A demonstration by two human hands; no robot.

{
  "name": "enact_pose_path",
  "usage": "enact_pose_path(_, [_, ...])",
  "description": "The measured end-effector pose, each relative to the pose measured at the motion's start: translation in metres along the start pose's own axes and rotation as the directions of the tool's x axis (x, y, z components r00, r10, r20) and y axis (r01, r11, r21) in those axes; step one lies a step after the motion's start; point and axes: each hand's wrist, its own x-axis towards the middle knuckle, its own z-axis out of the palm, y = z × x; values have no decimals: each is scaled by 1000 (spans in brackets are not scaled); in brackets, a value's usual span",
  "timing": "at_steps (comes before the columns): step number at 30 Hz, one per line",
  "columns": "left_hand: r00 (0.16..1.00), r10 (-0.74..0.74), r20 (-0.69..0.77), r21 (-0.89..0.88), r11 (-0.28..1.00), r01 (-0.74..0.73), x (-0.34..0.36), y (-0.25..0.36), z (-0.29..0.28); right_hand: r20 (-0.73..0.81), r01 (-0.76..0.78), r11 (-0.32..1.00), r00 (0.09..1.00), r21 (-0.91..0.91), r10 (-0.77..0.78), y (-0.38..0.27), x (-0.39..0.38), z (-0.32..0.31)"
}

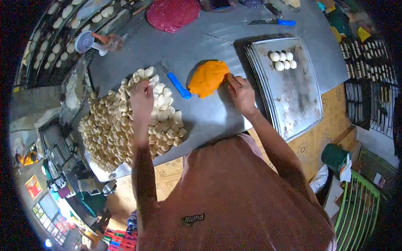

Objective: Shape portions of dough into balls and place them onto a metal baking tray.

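A large heap of small pale dough pieces (115, 129) covers the left part of the table. My left hand (141, 100) reaches over the heap's far end, its fingers curled down among the pieces and closed on one of them, mostly hidden. In the middle lies a smooth lump of orange dough (208, 78). At its right edge, my right hand (243, 94) has thumb and fingers drawn together, pinching the dough. A blue-handled knife (179, 85) rests between the heap and the orange lump.
Stacked metal trays (295, 96) stand at right, with several white dough balls (283, 60) on the top one. A magenta dough mass (173, 14), a second blue-handled knife (284, 22) and a small fan (86, 42) are farther back. Racks of filled trays (54, 46) line the far left.
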Motion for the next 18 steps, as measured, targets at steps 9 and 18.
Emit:
enact_pose_path(9, [943,-24,332,-644,725,245,-124,96,59,-10,138,990,990,26,-138,34,9,36])
enact_pose_path(18, [848,18,530,-789,378,485,-145,158,76,491,-395,891,836,226,246,23,15,21])
